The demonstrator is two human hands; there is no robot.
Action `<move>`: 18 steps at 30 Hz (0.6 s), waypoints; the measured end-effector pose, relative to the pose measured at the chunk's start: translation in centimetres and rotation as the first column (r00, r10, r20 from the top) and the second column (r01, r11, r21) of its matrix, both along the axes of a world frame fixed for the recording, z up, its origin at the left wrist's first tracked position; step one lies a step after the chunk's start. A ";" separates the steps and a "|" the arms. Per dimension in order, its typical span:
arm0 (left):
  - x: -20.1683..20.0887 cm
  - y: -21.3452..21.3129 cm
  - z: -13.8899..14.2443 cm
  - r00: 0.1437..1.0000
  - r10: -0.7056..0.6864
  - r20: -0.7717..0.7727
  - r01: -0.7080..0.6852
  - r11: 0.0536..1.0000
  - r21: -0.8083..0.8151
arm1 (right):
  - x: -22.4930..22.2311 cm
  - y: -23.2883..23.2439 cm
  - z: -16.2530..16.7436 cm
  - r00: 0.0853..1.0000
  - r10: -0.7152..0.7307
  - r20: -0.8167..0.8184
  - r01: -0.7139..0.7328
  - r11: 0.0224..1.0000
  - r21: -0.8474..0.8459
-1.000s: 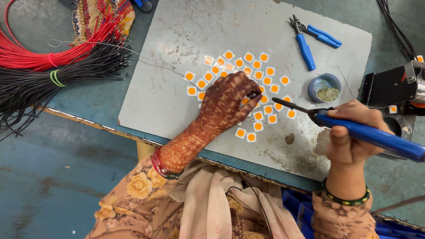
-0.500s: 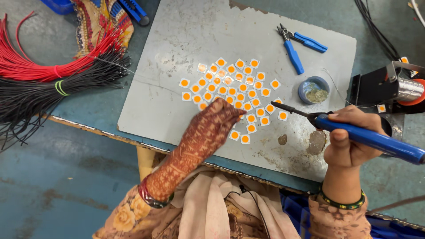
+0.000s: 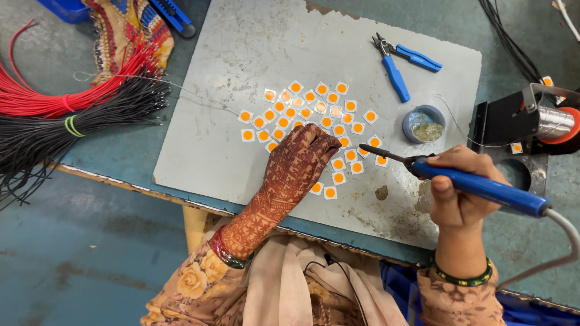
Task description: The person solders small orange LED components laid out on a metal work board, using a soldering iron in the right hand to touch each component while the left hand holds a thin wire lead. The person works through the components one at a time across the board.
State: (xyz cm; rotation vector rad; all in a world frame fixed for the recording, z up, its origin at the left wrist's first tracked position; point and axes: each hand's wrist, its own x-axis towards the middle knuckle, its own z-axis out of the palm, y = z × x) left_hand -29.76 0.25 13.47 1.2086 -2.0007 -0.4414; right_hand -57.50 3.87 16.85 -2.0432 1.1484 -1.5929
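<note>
- Right hand: nearest the table's front edge, closed in a fist around the blue handle of a soldering iron. A green bangle sits at the wrist. The iron's dark tip points left, ending just beside the square chips. Its grey cord trails off to the right.
- Left hand: patterned with henna, laid palm-down on the grey plate, fingers pressed together and curled at the tips. The fingertips rest on the near edge of the chip cluster; whether they pinch a chip cannot be told.
- Square chips: small white squares with orange centres, spread in loose rows on the middle of the grey plate, some partly under the left hand.
- Grey plate: a scuffed flat sheet lying on the teal table, bearing chips and tools.
- Small round tin: blue-rimmed, right of the chips, beyond the iron's tip.
- Blue-handled cutters: lying on the plate's far right part.
- Solder reel stand: black, at the table's right edge.
- Wire bundles: black and red, tied, lying at far left.
</note>
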 end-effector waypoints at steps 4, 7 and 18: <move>0.5 -1.2 -1.9 0.972 0.147 0.181 -0.049 0.888 -0.458 | -0.5 -1.1 -1.8 1.000 0.000 -0.012 -0.001 0.999 -0.046; 1.5 -1.8 -2.1 0.983 0.065 0.171 -0.039 0.988 -0.152 | -0.2 -1.2 -3.3 0.997 -0.013 0.069 0.008 0.997 0.082; 3.0 -2.6 -1.6 0.996 -0.023 0.089 0.037 0.986 -0.165 | -2.3 -0.9 -6.7 0.994 -0.040 0.103 0.016 0.976 0.218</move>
